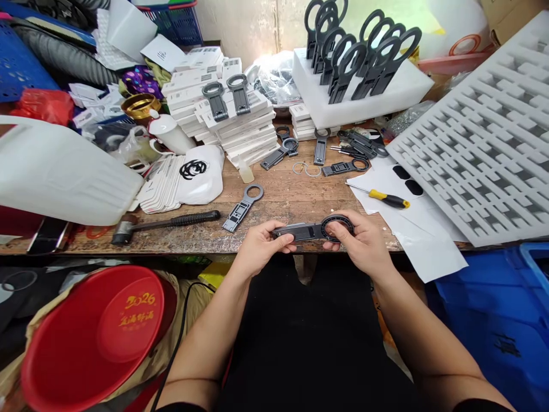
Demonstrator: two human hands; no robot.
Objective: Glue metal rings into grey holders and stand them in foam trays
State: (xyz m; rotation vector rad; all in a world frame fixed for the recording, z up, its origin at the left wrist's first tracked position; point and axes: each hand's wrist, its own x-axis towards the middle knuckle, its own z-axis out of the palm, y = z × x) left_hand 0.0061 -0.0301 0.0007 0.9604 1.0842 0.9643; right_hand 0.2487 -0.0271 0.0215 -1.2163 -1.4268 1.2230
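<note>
A black plastic ring holder (309, 230), a flat handle with a round ring at one end, lies level between both hands at the near edge of the wooden bench (283, 200). My left hand (261, 246) grips its handle end. My right hand (360, 243) grips the ring end, the thumb pressed into the ring. Another grey holder (242, 208) lies flat just beyond my left hand. A black hammer (167, 222) rests to the left of it. A yellow-handled screwdriver (385, 198) lies on white paper to the right.
Several finished holders stand upright in a white foam block (403, 91) at the back. Stacked white boxes (240, 123) carry two more. A white foam grid tray (484, 143) fills the right. A red basin (94, 337) sits low left, a blue crate (501, 320) low right.
</note>
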